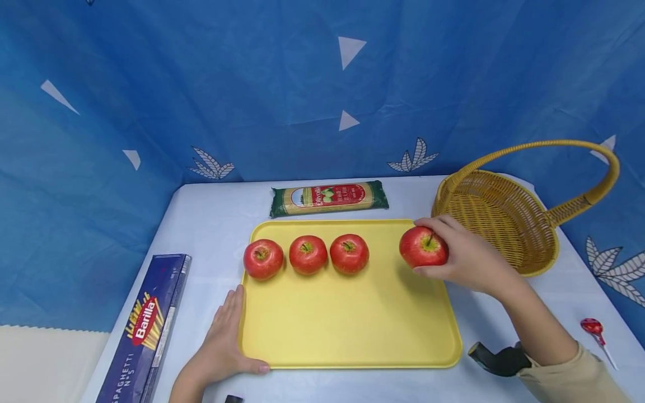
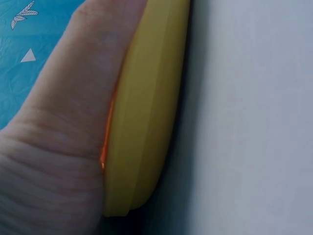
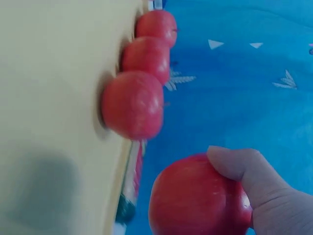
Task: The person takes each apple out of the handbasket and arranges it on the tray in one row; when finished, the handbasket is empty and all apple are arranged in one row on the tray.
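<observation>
My right hand (image 1: 471, 254) grips a red apple (image 1: 423, 246) by its sides, thumb toward me, over the right part of a yellow tray (image 1: 347, 324). In the right wrist view that apple (image 3: 198, 198) is held up off the tray, whose surface carries a shadow. Three more red apples (image 1: 308, 254) sit in a row along the tray's back left. At the tray's front left corner rests my left hand (image 1: 221, 341), fingers straight along the left edge and thumb at the front edge. The left wrist view has the tray's rim (image 2: 146, 107) against this hand.
A wicker basket (image 1: 539, 246) with a tall handle stands at the back right, close to my right hand. Behind the tray lies a spaghetti packet (image 1: 327, 197). A blue spaghetti box (image 1: 143, 330) is on the left, a lollipop (image 1: 592, 326) on the right.
</observation>
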`<state>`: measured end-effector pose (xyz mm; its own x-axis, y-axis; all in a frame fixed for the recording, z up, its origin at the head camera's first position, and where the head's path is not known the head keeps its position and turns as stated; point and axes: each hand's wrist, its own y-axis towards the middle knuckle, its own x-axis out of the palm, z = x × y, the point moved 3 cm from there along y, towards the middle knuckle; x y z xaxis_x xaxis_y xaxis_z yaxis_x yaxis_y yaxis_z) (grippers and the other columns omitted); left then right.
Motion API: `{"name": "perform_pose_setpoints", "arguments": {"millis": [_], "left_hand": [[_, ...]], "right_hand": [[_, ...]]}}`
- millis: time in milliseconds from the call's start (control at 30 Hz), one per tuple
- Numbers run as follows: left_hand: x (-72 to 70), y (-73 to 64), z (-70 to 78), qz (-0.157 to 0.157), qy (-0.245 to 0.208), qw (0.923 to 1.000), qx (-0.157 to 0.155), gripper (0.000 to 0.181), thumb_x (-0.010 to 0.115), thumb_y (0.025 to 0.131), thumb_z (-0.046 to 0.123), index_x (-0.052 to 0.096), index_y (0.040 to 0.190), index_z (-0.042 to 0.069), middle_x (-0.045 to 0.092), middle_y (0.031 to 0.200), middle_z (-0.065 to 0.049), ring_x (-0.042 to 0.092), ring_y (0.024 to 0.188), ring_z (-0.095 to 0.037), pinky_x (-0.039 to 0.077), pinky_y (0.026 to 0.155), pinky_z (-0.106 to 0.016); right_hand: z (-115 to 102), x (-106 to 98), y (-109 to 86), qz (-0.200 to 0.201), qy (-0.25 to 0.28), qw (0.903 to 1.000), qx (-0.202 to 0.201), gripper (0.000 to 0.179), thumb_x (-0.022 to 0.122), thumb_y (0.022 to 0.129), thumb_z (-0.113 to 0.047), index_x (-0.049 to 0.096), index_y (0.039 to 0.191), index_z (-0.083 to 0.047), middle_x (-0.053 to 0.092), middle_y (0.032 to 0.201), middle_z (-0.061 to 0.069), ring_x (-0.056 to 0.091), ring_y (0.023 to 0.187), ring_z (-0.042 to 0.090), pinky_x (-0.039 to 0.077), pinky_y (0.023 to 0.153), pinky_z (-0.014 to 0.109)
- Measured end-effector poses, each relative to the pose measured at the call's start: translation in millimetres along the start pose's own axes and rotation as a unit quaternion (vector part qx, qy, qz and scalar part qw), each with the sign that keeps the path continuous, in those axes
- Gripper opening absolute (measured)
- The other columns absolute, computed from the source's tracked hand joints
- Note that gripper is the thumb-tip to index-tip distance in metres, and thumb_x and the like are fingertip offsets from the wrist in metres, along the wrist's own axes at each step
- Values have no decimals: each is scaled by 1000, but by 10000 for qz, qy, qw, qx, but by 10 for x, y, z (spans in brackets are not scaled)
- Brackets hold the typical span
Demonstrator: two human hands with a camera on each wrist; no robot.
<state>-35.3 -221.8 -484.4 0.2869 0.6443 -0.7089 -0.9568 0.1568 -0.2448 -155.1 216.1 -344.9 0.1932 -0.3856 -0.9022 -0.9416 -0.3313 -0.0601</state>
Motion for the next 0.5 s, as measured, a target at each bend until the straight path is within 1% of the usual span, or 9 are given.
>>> {"name": "perform_pose_setpoints", "arguments": {"millis": [100, 200, 300, 500], "left_hand": [[-2, 2, 4, -29, -51, 10000, -36, 162, 89, 45, 68, -11, 159, 12, -6, 167, -19, -9, 154, -41, -20, 120, -27], [-1, 3, 0, -48, -49, 10000, -56, 162, 89, 45, 68, -11, 159, 11, -6, 167, -19, -10, 154, -41, -20, 121, -29], [2, 6, -10, -50, -26, 10000, -67, 162, 89, 45, 69, -11, 159, 12, -7, 167, -18, -10, 154, -40, -19, 122, -32], [3, 11, -14, -36, -19, 10000, -53, 162, 88, 45, 69, -12, 159, 13, -6, 167, -18, -9, 154, -40, -13, 125, -44]], "right_hand": [[-33, 147, 76, -81, 2, 9999, -78, 88, 84, 68, -59, 49, 140, -22, 51, 129, 7, 59, 110, 31, 61, 77, 48], [-41, 278, 155, -188, 59, 9997, -125, 86, 85, 69, -56, 50, 140, -21, 51, 129, 7, 60, 109, 30, 60, 77, 48], [-30, 397, 227, -282, 53, 9995, -96, 85, 85, 70, -52, 50, 141, -21, 51, 130, 7, 60, 107, 28, 60, 77, 47], [8, 585, 318, -415, 221, 9989, -23, 84, 87, 71, -44, 49, 143, -21, 52, 131, 8, 62, 105, 28, 60, 78, 47]]}}
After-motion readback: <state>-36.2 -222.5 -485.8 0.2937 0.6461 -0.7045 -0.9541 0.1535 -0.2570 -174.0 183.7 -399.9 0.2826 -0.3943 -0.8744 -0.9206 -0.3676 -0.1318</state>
